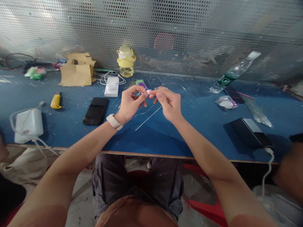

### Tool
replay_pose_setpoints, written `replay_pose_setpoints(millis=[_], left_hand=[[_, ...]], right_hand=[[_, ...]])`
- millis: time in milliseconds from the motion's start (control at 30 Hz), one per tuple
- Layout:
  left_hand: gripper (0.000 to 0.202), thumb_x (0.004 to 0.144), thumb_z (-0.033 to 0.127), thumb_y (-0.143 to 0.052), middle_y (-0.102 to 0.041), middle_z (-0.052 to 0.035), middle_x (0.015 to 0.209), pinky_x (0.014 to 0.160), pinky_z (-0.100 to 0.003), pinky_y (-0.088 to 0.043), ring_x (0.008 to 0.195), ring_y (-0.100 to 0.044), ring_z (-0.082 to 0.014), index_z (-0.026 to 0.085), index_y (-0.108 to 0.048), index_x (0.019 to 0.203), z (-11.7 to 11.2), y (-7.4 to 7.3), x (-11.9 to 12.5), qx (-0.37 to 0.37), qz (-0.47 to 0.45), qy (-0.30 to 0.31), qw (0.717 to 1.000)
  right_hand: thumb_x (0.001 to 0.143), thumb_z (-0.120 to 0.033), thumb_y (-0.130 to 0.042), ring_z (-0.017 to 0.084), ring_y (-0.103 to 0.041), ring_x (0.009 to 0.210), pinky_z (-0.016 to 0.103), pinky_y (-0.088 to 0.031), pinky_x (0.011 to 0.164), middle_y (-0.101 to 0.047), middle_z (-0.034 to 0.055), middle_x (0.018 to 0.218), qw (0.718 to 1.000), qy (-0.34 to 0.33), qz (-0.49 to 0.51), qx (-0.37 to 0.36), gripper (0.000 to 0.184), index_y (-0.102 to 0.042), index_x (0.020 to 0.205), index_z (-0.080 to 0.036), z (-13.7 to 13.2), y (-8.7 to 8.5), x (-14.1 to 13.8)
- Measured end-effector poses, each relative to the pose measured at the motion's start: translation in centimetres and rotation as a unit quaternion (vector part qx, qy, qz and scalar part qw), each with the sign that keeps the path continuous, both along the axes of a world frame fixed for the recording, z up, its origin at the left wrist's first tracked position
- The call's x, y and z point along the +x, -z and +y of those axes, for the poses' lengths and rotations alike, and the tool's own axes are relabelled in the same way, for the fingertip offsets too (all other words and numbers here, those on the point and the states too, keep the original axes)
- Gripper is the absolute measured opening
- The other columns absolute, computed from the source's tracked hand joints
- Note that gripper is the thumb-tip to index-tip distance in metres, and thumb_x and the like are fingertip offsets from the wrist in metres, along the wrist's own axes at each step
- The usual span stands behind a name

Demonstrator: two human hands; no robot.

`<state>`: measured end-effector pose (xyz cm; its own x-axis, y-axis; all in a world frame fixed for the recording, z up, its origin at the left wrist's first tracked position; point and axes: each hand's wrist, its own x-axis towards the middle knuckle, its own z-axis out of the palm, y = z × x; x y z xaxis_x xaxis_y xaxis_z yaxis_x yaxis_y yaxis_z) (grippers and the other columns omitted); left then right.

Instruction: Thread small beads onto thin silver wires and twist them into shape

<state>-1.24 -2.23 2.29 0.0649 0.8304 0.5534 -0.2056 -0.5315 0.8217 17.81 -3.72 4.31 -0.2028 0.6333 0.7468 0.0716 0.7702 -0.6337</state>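
Note:
Both my hands meet above the blue table [165, 138], fingertips almost touching. My left hand [129, 104], with a white watch on the wrist, pinches a small pink piece [149, 91] and a thin wire. My right hand [168, 103] is closed on a thin straight wire [148, 119] that slants down to the left over the table. A second thin curved wire [144, 112] hangs below my left hand. A purple and green packet [141, 84] lies just behind my hands.
A black phone [95, 110], a white charger block [112, 86], a yellow cutter [56, 101], a brown paper bag [77, 71] and a yellow jar [126, 61] lie to the left and back. A plastic bottle [233, 74], a black power bank [251, 131] and a white adapter [28, 124] sit at the sides. Perforated metal screen [165, 31] behind.

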Motion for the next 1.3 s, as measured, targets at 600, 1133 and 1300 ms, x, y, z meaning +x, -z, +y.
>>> replay_pose_setpoints(millis=[600, 1133, 1300], left_hand=[[0.031, 0.090, 0.043, -0.097, -0.076, 0.0009, 0.080, 0.041, -0.017, -0.047, 0.046, -0.061, -0.0047, 0.019, -0.077, 0.092, -0.8, -0.8, 0.2, -0.030, -0.001, 0.019, 0.999], [0.023, 0.089, 0.036, -0.096, -0.071, 0.0030, 0.071, 0.041, -0.016, -0.043, 0.045, -0.056, -0.0041, 0.021, -0.079, 0.091, -0.5, -0.2, 0.4, -0.036, -0.017, 0.001, 0.999], [0.028, 0.085, 0.042, -0.100, -0.074, 0.0023, 0.074, 0.040, -0.017, -0.042, 0.045, -0.055, -0.0036, 0.022, -0.081, 0.089, -0.7, -0.3, 0.6, -0.035, -0.024, -0.012, 0.999]], right_hand=[[0.101, -0.071, -0.077, 0.013, -0.080, 0.071, 0.026, -0.061, 0.058, -0.083, 0.0022, 0.091, 0.982, -0.035, 0.082, -0.163, 0.047, -0.091, 0.106, -0.025, 1.1, 0.3, 0.0], [0.100, -0.069, -0.079, 0.013, -0.078, 0.069, 0.027, -0.062, 0.058, -0.080, 0.0004, 0.086, 0.988, -0.007, 0.084, -0.130, 0.044, -0.091, 0.108, -0.026, 0.7, 0.1, -0.3], [0.103, -0.068, -0.076, 0.014, -0.077, 0.072, 0.028, -0.062, 0.060, -0.079, 0.0007, 0.086, 0.991, 0.007, 0.071, -0.115, 0.044, -0.090, 0.110, -0.027, 0.8, 0.3, -0.3]])
